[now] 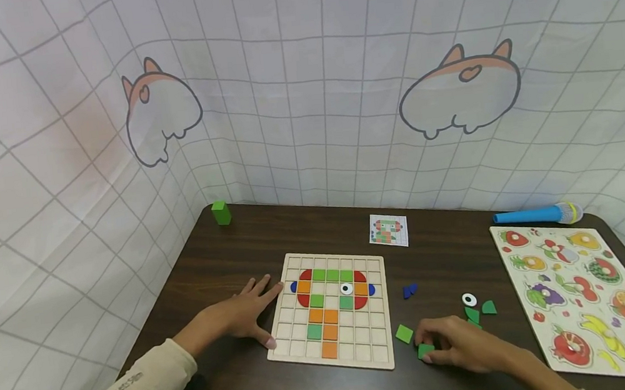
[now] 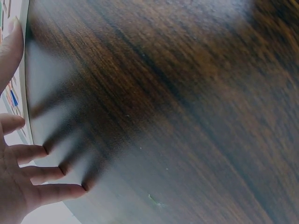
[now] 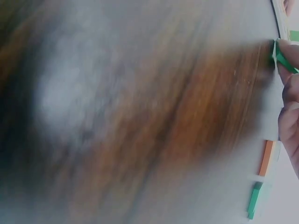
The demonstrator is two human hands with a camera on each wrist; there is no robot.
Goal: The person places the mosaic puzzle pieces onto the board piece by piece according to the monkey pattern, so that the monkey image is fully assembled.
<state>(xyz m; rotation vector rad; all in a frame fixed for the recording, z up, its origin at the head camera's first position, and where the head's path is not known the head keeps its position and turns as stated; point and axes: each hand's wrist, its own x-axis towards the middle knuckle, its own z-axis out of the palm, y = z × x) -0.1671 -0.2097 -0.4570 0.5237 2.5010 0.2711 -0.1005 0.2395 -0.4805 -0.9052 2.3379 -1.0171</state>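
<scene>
A wooden grid board lies on the table, with red, orange, green and blue tiles and one eye disc set in its cells. My left hand is spread at the board's left side; its thumb and forefinger touch the frame. To the right of the board, my right hand pinches a dark green square tile between thumb and fingers, low over the table. The same green tile shows at the edge of the right wrist view. A lighter green tile lies just left of that hand.
Two blue pieces, another eye disc and several green pieces lie loose nearby. Behind the board is a pattern card. A fruit puzzle board and blue toy microphone stand right; a green block sits far left.
</scene>
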